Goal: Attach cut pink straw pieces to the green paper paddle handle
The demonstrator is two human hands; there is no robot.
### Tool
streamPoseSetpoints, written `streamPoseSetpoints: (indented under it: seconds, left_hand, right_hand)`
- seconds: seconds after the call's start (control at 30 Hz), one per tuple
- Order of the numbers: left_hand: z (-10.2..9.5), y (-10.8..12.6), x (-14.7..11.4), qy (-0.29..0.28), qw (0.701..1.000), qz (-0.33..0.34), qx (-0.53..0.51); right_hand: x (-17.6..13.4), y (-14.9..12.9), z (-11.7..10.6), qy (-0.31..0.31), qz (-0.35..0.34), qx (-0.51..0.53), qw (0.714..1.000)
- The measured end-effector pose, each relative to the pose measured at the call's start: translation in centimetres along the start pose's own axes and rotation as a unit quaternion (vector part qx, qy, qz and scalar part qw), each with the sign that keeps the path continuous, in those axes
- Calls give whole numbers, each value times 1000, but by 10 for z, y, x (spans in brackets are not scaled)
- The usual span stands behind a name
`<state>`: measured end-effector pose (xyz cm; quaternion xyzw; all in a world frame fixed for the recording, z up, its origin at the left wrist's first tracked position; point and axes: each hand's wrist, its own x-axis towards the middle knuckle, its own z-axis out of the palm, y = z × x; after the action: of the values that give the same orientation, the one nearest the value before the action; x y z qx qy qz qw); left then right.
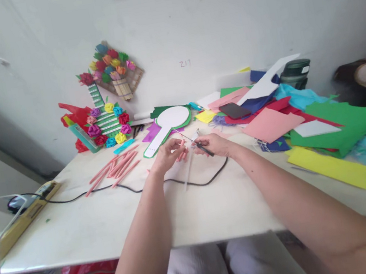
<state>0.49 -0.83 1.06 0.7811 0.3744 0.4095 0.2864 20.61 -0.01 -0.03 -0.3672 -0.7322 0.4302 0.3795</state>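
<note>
Near the middle of the table, my left hand (170, 153) is closed, pinching a short pink paper roll (183, 143) between thumb and fingers. Opposite it, my right hand (215, 144) grips a thin-bladed tool with a black handle (205, 149); its blade points up and left, close to the roll. Whether it is scissors or a knife is not clear. Under and between the hands lie a pale glue gun, partly hidden, and a translucent glue stick (189, 172). Several longer pink paper rolls (121, 166) lie loose left of my left hand.
A white paddle-shaped cutout with green edging (171, 119) lies behind my hands. A flower-decorated guitar craft (110, 121) and a glue bottle (82, 135) stand left. Coloured sheets (272, 124), a phone (234, 110) and a dark jar (295, 74) are right. A black cord (136, 190) crosses the table.
</note>
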Motion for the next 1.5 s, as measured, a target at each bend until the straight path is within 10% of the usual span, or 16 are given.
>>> streamPoseSetpoints:
  seconds: [0.87,1.5]
  left_hand:
    - [0,-13,1,-64,987,1,-145]
    - [-4,-4,-2,-82,985,-39,-147]
  right_hand:
    - [-9,-14,-9,12,-78,-308,948]
    - [-10,-14,-8,28,-72,-320,944]
